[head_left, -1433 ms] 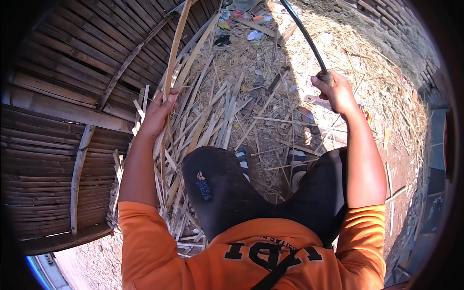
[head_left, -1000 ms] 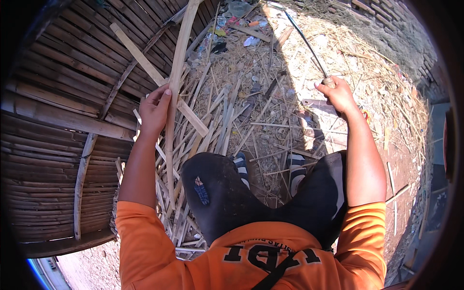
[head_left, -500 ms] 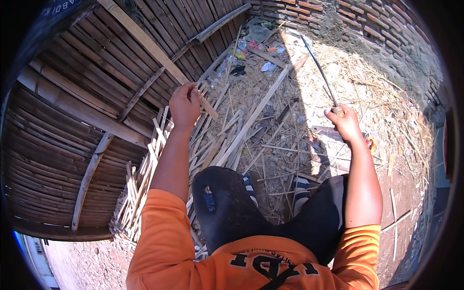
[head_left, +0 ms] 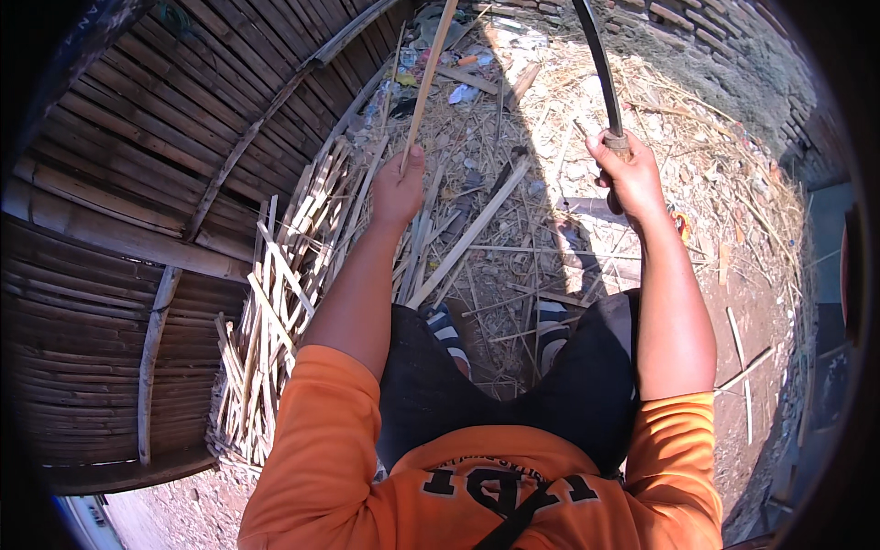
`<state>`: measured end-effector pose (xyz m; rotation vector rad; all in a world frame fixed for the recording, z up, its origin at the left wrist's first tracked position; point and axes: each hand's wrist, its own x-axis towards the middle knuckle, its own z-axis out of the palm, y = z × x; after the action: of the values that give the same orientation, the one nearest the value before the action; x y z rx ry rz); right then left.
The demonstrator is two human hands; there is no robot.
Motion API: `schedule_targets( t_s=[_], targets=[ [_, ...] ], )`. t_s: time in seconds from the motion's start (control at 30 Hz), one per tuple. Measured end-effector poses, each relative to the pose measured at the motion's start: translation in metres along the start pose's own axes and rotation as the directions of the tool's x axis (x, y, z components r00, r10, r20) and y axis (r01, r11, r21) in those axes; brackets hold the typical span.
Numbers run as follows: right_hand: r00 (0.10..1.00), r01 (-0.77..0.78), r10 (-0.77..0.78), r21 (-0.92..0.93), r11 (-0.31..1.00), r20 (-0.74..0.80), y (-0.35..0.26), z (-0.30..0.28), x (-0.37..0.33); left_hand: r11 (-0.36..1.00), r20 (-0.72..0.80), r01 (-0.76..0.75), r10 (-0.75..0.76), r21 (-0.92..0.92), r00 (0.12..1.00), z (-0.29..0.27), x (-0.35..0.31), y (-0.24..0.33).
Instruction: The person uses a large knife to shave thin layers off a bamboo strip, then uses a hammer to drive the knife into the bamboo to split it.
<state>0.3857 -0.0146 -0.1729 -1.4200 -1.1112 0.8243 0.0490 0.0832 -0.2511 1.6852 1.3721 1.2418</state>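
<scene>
My left hand [head_left: 398, 191] is closed round the lower end of a long, pale bamboo strip [head_left: 429, 78], which slants up and away past the top of the view. In my right hand [head_left: 631, 179] is the handle of a machete, its long dark blade [head_left: 602, 73] raised and curving away to the far edge. Blade and strip stand apart, with a wide gap between them. Below my hands, a thicker pale slat [head_left: 477, 234] lies slantwise on the littered ground in front of my feet.
To the left stands a slatted bamboo wall [head_left: 119, 197], with a heap of split strips [head_left: 266, 321] along its foot. Shavings and scraps [head_left: 678, 119] cover the ground; a short log [head_left: 596, 209] lies in the sunlit part. A brick wall [head_left: 733, 50] closes off the far right.
The strip in my left hand has swung from slanting left to nearly upright, showing its narrow edge. My right hand has moved slightly left and away, raising the machete.
</scene>
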Motion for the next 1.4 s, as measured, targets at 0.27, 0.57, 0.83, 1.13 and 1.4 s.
schedule_targets(
  t_s=[0.27,0.57,0.83,1.13,1.4],
  targets=[
    [0.988,0.14,-0.091,0.476,0.868,-0.123,-0.01,0.001,0.004,0.972,0.609,0.23,-0.213,0.052,0.764,0.127,-0.077,-0.032],
    [0.99,0.113,-0.064,0.428,0.897,-0.128,0.015,-0.008,0.011,0.988,0.659,-0.1,0.0,0.114,0.752,0.182,-0.087,-0.083],
    [0.985,0.156,-0.127,0.275,0.949,-0.12,0.03,0.015,0.03,0.643,0.254,-0.036,-0.25,0.765,0.934,0.17,-0.064,-0.138],
    [0.986,0.165,-0.15,0.332,0.929,-0.071,0.008,0.045,0.026,0.56,0.343,0.045,-0.567,0.827,0.749,0.114,-0.048,-0.203],
    [0.984,0.139,-0.167,0.341,0.93,0.055,0.016,0.066,0.036,0.228,-0.11,0.212,-0.39,0.95,0.914,0.005,0.04,-0.173]
  ],
)
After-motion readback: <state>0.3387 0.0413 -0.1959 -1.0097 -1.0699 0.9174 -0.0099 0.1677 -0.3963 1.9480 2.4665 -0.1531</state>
